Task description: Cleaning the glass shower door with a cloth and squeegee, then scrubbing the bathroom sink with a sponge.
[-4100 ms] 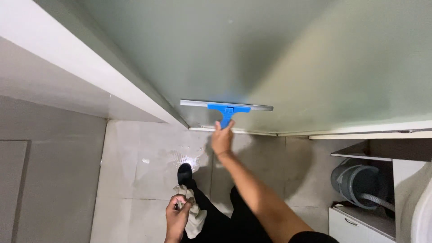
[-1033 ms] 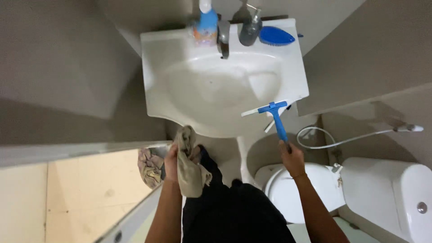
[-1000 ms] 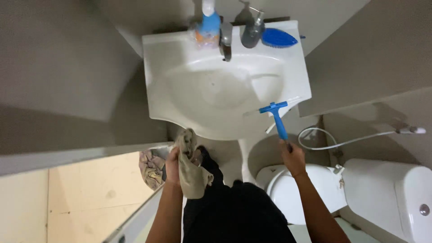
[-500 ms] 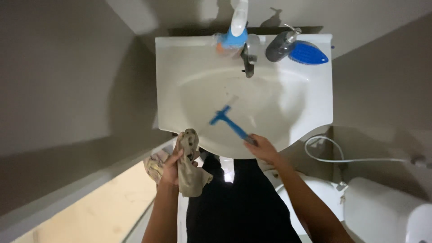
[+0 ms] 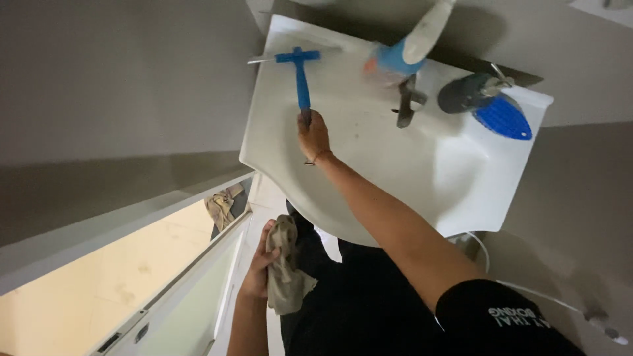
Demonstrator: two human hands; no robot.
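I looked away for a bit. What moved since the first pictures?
The squeegee left the glass wall and now lies at the sink's back left rim, with the right hand holding its handle as before. The left hand has kept gripping the cloth low by the body.

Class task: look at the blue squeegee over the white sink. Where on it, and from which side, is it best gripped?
Probably the blue squeegee by its straight handle's free end, coming from the sink's front edge. The crossbar blade points away, and the right hand grips it there.
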